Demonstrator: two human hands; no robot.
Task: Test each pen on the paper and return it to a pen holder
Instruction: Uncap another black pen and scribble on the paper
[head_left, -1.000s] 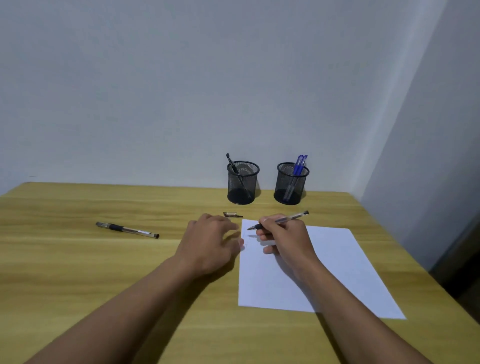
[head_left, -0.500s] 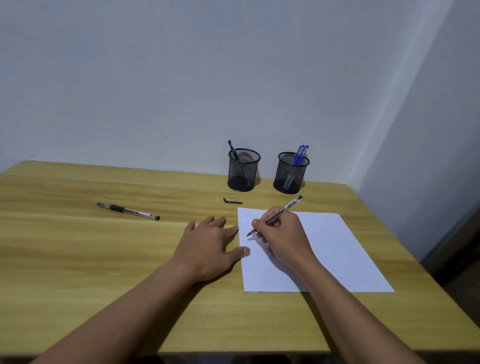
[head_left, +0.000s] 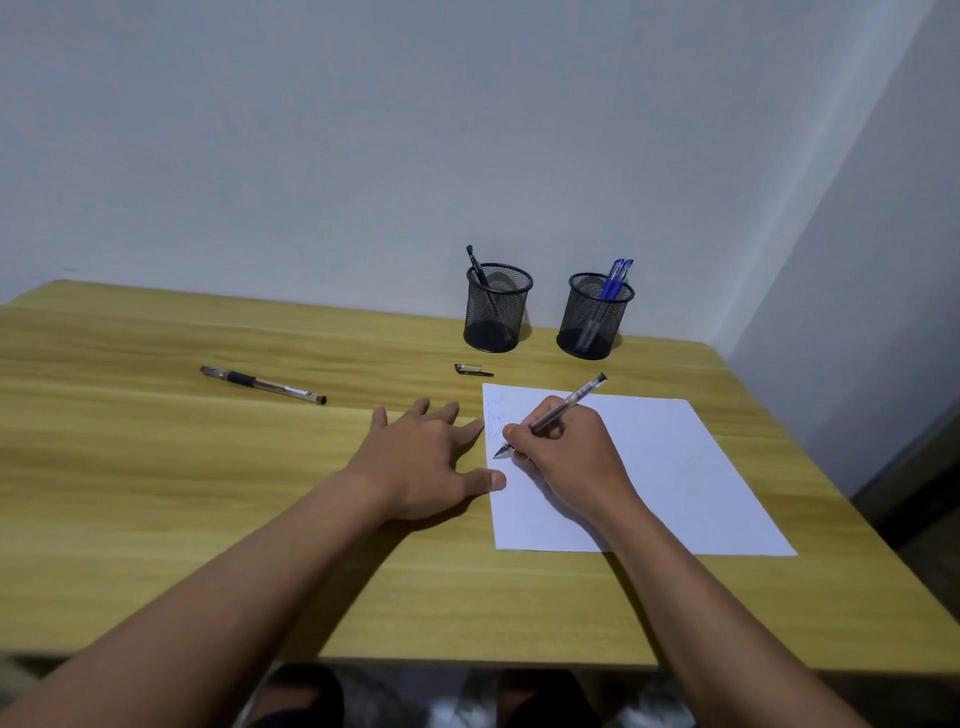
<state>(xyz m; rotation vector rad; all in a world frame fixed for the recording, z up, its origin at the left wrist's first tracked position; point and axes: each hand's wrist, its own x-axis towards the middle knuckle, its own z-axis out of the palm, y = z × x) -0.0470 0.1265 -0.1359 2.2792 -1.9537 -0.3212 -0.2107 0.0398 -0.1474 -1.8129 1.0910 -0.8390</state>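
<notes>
My right hand (head_left: 569, 457) grips an uncapped clear pen (head_left: 563, 408) with its tip down on the left part of a white paper (head_left: 654, 467), just below some faint scribbles. My left hand (head_left: 423, 462) lies flat on the wooden table (head_left: 156, 493), fingers spread, thumb touching the paper's left edge. A pen cap (head_left: 472, 369) lies above the paper. A capped black pen (head_left: 262, 385) lies on the table at the left. Two black mesh pen holders stand at the back: the left holder (head_left: 497, 309) has one black pen, the right holder (head_left: 597, 317) has two blue pens.
A grey wall runs behind the table, and a second wall closes in at the right. The table's front edge is close to me, with the floor and my feet visible below it.
My right hand has tilted the pen down and set its tip on the paper, lower than before. My left hand has flattened with spread fingers. The view has tipped downward.
</notes>
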